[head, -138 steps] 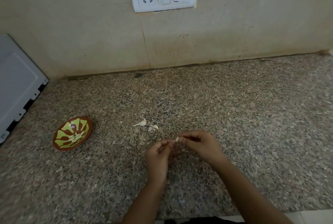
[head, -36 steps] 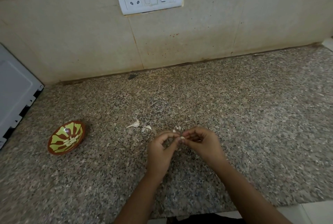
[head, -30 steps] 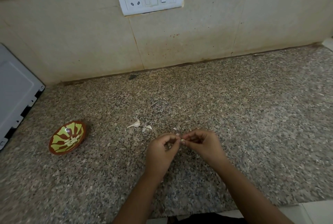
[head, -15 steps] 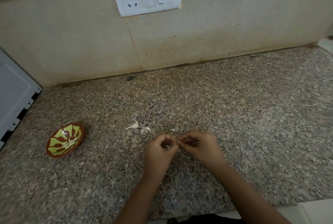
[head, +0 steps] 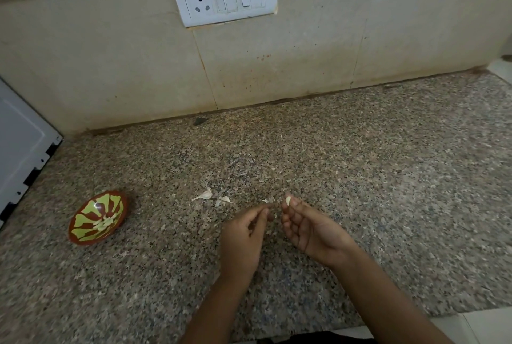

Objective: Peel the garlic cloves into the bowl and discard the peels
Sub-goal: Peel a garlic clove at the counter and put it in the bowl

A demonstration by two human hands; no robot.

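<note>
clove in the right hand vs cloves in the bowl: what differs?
The held clove is single, pinched in the fingers of the right hand over the counter. The bowl cloves are several, lying loose in the bowl far to its left. Both are small and pale.

Both hands hover side by side, not touching. The right hand (head: 307, 228), palm up, pinches a garlic clove (head: 288, 200) at its fingertips. The left hand (head: 243, 235) curls its fingers, thumb by forefinger.
</note>
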